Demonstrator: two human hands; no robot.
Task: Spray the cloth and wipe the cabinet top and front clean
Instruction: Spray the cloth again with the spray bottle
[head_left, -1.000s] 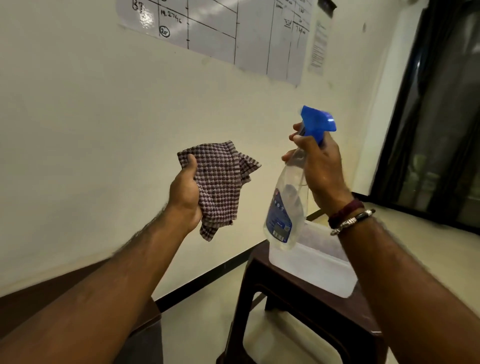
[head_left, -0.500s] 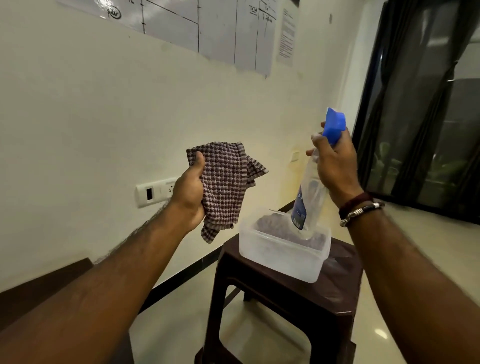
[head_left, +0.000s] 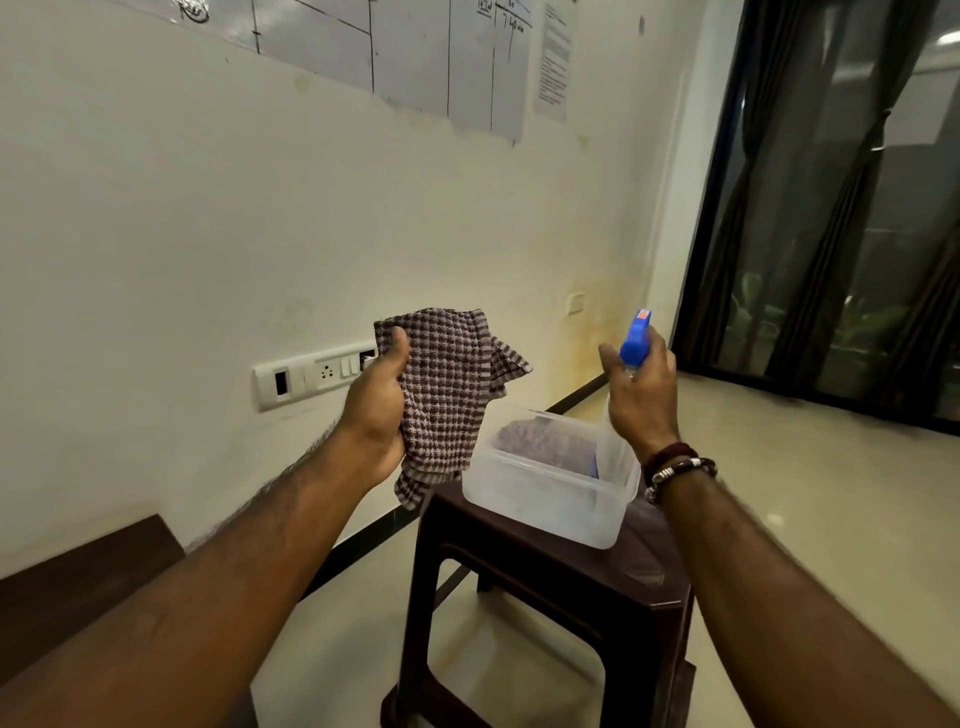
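Where the right hand (head_left: 641, 395) grips, spray bottle (head_left: 613, 447) mostly hidden.

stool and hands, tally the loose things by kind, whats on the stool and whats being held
Cloths: 1, the checked cloth in the left hand
Spray bottles: 1, the spray bottle in the right hand
Plastic tubs: 1, the clear tub on the stool
Total: 3

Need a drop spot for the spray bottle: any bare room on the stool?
The dark brown plastic stool has a bare strip of top along its near edge and right corner, in front of the translucent plastic tub. The tub crowds the far part. The clear spray bottle with blue trigger is in the right hand.
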